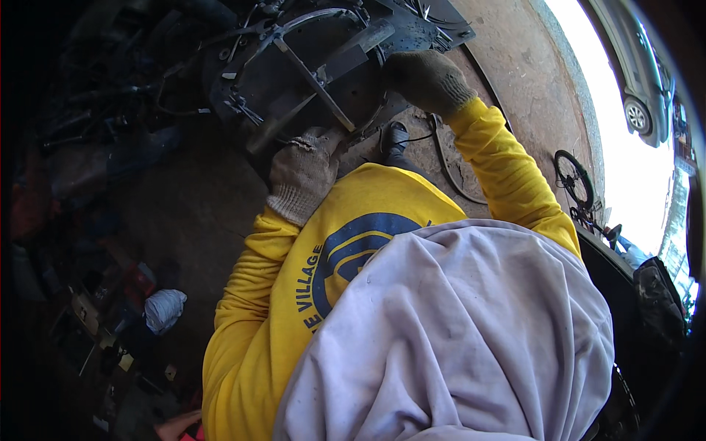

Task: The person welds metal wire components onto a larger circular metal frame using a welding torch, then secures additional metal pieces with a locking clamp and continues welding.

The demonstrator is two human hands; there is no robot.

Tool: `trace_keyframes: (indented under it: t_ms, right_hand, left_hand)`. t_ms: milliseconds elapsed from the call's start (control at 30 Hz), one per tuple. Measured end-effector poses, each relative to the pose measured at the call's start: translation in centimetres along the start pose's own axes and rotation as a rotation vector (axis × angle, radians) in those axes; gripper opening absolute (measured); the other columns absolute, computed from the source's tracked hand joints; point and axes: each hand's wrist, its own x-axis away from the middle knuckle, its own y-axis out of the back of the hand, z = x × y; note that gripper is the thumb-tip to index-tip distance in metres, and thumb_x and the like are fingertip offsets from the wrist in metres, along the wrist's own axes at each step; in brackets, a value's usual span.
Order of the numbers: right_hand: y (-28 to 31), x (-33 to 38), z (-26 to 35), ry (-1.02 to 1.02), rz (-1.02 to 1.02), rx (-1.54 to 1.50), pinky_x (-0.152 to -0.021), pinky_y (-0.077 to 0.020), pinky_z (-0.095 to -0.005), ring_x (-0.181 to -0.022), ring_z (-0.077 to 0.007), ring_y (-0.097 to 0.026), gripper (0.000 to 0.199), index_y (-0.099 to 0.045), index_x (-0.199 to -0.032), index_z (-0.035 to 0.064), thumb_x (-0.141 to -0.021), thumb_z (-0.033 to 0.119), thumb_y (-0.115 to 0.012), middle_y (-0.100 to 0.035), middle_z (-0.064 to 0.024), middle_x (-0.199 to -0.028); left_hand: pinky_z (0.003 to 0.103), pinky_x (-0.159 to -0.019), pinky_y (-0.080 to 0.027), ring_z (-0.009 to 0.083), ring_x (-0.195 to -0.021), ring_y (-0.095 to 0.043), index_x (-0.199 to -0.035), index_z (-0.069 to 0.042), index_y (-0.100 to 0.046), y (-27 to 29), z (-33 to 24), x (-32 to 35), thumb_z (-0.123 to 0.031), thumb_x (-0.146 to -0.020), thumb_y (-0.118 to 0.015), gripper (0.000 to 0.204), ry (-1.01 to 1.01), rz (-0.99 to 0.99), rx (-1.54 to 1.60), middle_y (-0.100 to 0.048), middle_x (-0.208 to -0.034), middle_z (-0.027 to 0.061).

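My left hand [303, 175], in a worn knitted glove, is closed beside the near edge of a dark round metal workpiece [276, 81]. The lower end of a flat metal bar [315, 84] lies right by its fingers; I cannot tell if they grip it. My right hand [429, 81], gloved too, is curled at the right side of the workpiece, close to a flat metal strip [368, 35]. Its fingertips and whatever they hold are hidden. A curved metal rod [316, 13] rises over the far part of the workpiece.
Metal scraps [434, 16] lie on a dark table corner at the top. A cable [448, 165] loops over the floor near my foot [397, 140]. A bicycle [575, 178] and a parked car [636, 81] are at right. A whitish bundle [164, 310] sits among clutter at left.
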Motion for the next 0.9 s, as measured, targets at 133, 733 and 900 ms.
trace_keyframes:
  t_ms: [133,733,900]
  right_hand:
    - [0.7,-1.0,1.0,-0.051,0.147,-0.041,-0.080,-0.0589,-0.0410,-0.093,-0.0339,-0.070,0.029,-0.070,-0.113,0.0099,-0.091,0.027,-0.062,-0.072,-0.0153,-0.103]
    - [-1.5,-0.8,-1.8,-0.020,0.246,-0.123,-0.095,-0.0486,-0.0520,-0.104,-0.0336,-0.068,0.032,-0.067,-0.115,0.0099,-0.088,0.026,-0.061,-0.071,-0.0165,-0.108]
    - [4.5,-2.0,-0.8,-0.106,0.227,-0.313,-0.078,-0.0556,-0.0394,-0.091,-0.0338,-0.069,0.031,-0.070,-0.105,0.0048,-0.091,0.032,-0.065,-0.071,-0.0160,-0.099]
  left_hand:
    - [0.039,-0.070,-0.057,0.0303,-0.085,-0.069,-0.111,-0.015,-0.067,-2.8,-1.1,0.1,-0.016,-0.085,-0.068,0.026,0.028,-0.136,-0.153,-0.067,-0.101,0.0104]
    - [0.043,-0.086,-0.053,0.0349,-0.097,-0.065,-0.117,-0.007,-0.067,-3.8,-2.9,0.1,-0.010,-0.079,-0.064,0.038,-0.008,-0.225,-0.374,-0.067,-0.109,0.0148]
    - [0.039,-0.083,-0.054,0.0289,-0.096,-0.066,-0.113,-0.008,-0.067,-4.6,-2.0,0.5,-0.018,-0.086,-0.062,0.029,-0.013,-0.229,-0.358,-0.067,-0.107,0.0115]
